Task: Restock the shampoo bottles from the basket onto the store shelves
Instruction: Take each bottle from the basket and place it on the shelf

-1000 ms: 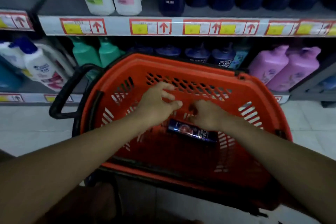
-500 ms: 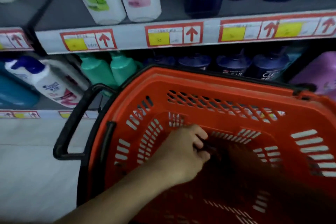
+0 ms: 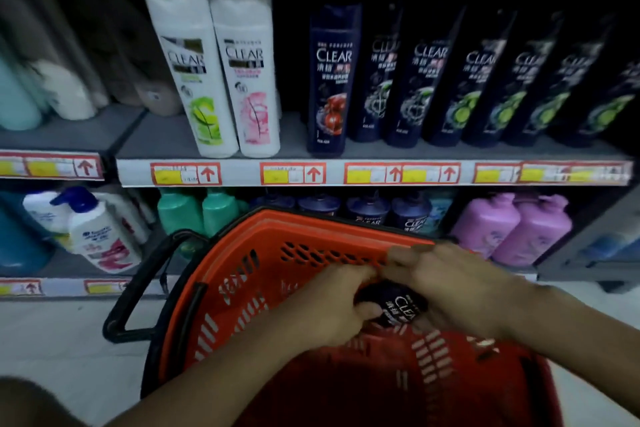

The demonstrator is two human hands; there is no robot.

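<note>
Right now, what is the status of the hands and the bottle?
Left hand and right hand both grip the dark bottle. Bottle inside the orange basket. Nothing in the way.

Orange slotted plastic basket (image 3: 242,291) with black handle (image 3: 138,288), dark navy shampoo bottle (image 3: 401,310) with white lettering, white bottles (image 3: 211,80) with green and pink motifs, lilac jugs (image 3: 512,229), red-and-yellow price labels (image 3: 292,173)

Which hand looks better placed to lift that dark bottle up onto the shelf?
Probably the right hand. It lies over the bottle on the side nearer the dark Clear row, up and to the right. The left hand grips the bottle's other end, farther from that row.
</note>
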